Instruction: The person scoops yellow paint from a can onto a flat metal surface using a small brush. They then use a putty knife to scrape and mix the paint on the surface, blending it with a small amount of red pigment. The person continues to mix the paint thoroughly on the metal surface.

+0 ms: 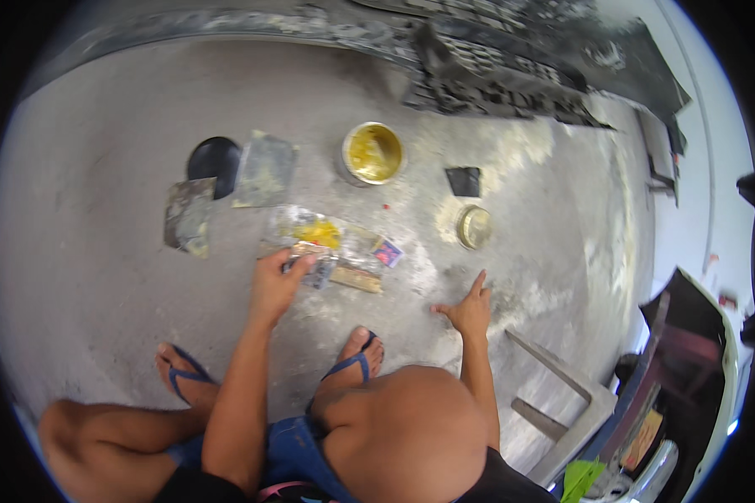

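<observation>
My left hand grips a flat metallic piece, perhaps a spreader, at the near edge of a smeared board. A blob of yellow paste with a red spot lies on the board, along with a small purple-and-red packet and a worn tan strip. My right hand is open, fingers spread, low over the floor below a round pale-gold tin or lid. Beyond the board stands an open metal can with yellow residue inside.
A black disc, two grey sheets and a dark scrap lie on the stained floor. Large dark panels line the far side. A grey stool and leaning car parts are at right, near my right arm.
</observation>
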Available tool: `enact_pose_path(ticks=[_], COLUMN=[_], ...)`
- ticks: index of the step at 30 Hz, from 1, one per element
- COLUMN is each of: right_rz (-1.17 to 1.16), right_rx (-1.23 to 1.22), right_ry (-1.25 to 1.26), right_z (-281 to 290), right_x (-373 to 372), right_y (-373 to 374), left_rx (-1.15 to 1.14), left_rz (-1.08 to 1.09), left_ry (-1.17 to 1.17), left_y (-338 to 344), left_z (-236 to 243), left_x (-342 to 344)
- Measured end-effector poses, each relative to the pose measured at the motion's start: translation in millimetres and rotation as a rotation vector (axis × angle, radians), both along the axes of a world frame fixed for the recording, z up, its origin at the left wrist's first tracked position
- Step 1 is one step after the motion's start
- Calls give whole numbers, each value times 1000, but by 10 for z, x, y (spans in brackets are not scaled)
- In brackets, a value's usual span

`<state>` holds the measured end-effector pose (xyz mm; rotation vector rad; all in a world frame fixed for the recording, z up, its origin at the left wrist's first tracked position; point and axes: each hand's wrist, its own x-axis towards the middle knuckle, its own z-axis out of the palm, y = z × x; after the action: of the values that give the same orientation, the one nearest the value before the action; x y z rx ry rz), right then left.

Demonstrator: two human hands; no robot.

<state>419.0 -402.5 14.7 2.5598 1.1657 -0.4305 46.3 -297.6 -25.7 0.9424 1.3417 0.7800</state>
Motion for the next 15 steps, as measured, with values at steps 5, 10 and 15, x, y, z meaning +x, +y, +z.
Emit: enact_pose_path(ticks=[5, 10, 15], right_rz=[-96, -193, -35], right_rx=[64, 219, 476], right_ry=[19, -53, 94], right_z=[-123, 28, 57], right_x=[217, 253, 359], right_y=[313, 415, -94], left_rx=[-135, -169, -181], left_rz=[-45, 27, 77], left_ry=[-4, -38, -41], left_y=[5, 38, 69], left_z=[124, 201, 167], left_x=[118, 39, -47])
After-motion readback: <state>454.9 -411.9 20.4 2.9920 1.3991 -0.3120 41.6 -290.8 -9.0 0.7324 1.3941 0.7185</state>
